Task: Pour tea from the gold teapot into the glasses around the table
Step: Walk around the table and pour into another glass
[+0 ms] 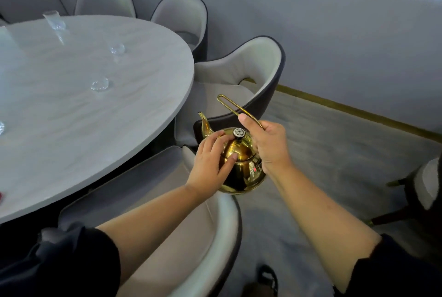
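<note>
pale matte oval table (95, 115) is carrying small clear faceted glasses (99, 85), well apart from both hands; left hand (208, 162) is lying flat, fingers straight, pressing the domed lid (241, 150); gold teapot (246, 174), polished and round with a thin curved spout (205, 124), is hanging off the table beside the padded chairs (251, 67); right hand (270, 146) is gripping its wire loop handle (233, 106); probably best: keeping lid pinned, carrying level, tipping slowly

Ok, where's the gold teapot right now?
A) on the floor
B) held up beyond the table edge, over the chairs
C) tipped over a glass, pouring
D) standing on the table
B: the right grip holds the gold teapot in the air past the edge of the table, with the left grip resting on top of it.
</note>
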